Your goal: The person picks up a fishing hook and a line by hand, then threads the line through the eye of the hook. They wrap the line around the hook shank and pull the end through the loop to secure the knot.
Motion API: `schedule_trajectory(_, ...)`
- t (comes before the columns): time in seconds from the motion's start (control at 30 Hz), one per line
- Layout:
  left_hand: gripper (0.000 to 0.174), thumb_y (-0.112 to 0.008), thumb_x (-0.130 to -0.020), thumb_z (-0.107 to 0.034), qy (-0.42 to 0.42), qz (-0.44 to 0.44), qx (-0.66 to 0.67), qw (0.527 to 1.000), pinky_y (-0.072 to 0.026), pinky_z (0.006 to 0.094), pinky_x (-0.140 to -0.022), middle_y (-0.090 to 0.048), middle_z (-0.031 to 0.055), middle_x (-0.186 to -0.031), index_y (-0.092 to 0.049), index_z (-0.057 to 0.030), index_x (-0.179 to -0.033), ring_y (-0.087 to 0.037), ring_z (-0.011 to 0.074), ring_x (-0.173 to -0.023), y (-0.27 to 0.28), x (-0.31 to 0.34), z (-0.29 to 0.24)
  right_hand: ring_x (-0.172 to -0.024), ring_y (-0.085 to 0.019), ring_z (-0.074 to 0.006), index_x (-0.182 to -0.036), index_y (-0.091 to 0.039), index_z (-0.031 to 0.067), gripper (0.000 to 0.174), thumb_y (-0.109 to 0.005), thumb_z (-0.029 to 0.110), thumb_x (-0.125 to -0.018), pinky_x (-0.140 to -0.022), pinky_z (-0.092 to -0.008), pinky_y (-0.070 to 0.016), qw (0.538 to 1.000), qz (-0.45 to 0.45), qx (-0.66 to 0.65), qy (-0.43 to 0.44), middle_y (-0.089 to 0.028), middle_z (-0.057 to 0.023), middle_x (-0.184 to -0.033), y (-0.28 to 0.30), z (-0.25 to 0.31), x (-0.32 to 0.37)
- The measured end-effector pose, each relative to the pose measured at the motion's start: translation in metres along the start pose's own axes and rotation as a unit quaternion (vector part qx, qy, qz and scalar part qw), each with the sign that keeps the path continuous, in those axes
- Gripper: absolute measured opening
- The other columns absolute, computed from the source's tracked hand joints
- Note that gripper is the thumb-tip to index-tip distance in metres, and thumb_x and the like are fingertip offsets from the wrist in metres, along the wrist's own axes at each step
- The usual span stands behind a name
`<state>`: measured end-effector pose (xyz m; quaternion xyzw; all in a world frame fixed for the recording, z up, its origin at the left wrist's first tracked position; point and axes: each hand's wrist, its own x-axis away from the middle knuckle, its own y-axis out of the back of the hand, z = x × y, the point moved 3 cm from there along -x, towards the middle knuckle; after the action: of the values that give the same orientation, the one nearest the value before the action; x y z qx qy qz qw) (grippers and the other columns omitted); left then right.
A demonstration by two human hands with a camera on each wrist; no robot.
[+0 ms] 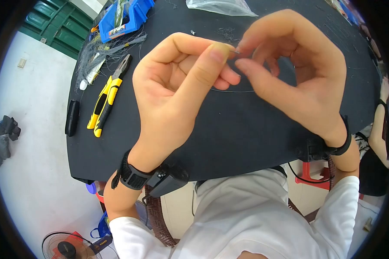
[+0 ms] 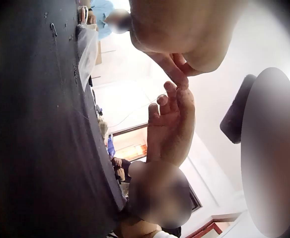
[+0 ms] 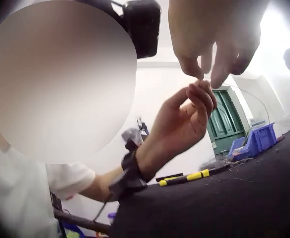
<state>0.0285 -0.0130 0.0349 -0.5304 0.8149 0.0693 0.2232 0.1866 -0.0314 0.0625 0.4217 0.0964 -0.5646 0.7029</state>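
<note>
In the middle of the frame, above the black table (image 1: 246,129), your left hand (image 1: 177,86) pinches a small metal piece (image 1: 236,52), and your right hand (image 1: 298,73) curls its thumb and forefinger against the piece's tip, though you cannot tell whether they grip it. A thin line (image 1: 242,91) arcs just below the fingers. Pliers (image 1: 108,97) lie at the left, a blue bin (image 1: 129,17) at the upper left, a plastic bag (image 1: 220,6) at the top edge.
</note>
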Motion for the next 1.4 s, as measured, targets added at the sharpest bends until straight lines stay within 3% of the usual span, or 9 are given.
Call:
schedule_trajectory(0.07,0.018,-0.049,-0.09,-0.011,0.003,-0.002,-0.009,1.0,-0.0419,0.0156,-0.064,-0.058,0.0046,-0.084,-0.056,0.0037,-0.097,-0.052,0.0042,-0.07,-0.002,0.001,0.0,-0.066,-0.056,-0.0062,-0.089,-0.057,0.0001,0.021,-0.065,-0.006,-0.07,-0.054,-0.0178,-0.0371,0.997,-0.03,0.025,0.071,-0.061,-0.0031,-0.084,-0.004,-0.001,0.0)
schedule_trajectory(0.47,0.018,-0.048,-0.09,-0.011,0.0,-0.005,-0.004,1.0,-0.0413,0.0159,-0.063,-0.057,0.004,-0.078,-0.055,0.0029,-0.099,-0.053,0.0057,-0.07,-0.001,0.001,-0.001,-0.067,-0.053,-0.0064,-0.087,-0.059,-0.0025,0.017,-0.062,-0.009,-0.072,-0.057,-0.0182,-0.04,0.997,-0.037,0.032,0.064,-0.059,-0.0035,-0.081,-0.007,0.001,-0.002)
schedule_trajectory(0.77,0.018,-0.049,-0.09,-0.011,0.0,-0.008,-0.015,1.0,-0.041,0.0166,-0.064,-0.057,0.0044,-0.079,-0.055,0.0037,-0.099,-0.053,0.0058,-0.07,-0.001,0.002,0.001,-0.065,-0.053,-0.0068,-0.087,-0.06,-0.0021,0.019,-0.062,-0.01,-0.07,-0.056,-0.0184,-0.0403,0.979,-0.046,0.138,0.145,-0.06,-0.0031,-0.079,-0.007,0.009,-0.003)
schedule_trajectory(0.97,0.019,-0.05,-0.09,-0.011,-0.011,-0.014,-0.007,1.0,-0.0408,0.0158,-0.063,-0.059,0.005,-0.082,-0.057,0.0043,-0.098,-0.053,0.0049,-0.07,-0.001,0.001,-0.002,-0.068,-0.06,-0.0087,-0.086,-0.06,-0.002,0.011,-0.061,-0.006,-0.076,-0.06,-0.0171,-0.0447,0.996,-0.077,-0.026,-0.029,-0.062,-0.0051,-0.08,-0.013,0.002,0.0)
schedule_trajectory(1.4,0.021,-0.049,-0.09,-0.011,0.012,-0.017,0.017,1.0,-0.0424,0.0155,-0.064,-0.059,0.0073,-0.086,-0.057,0.0061,-0.098,-0.051,0.0042,-0.069,-0.002,0.001,-0.002,-0.063,-0.058,-0.0113,-0.083,-0.059,-0.0052,0.005,-0.059,-0.005,-0.078,-0.059,-0.021,-0.0474,0.999,-0.026,0.02,-0.041,-0.06,-0.0075,-0.077,-0.007,-0.002,0.003)
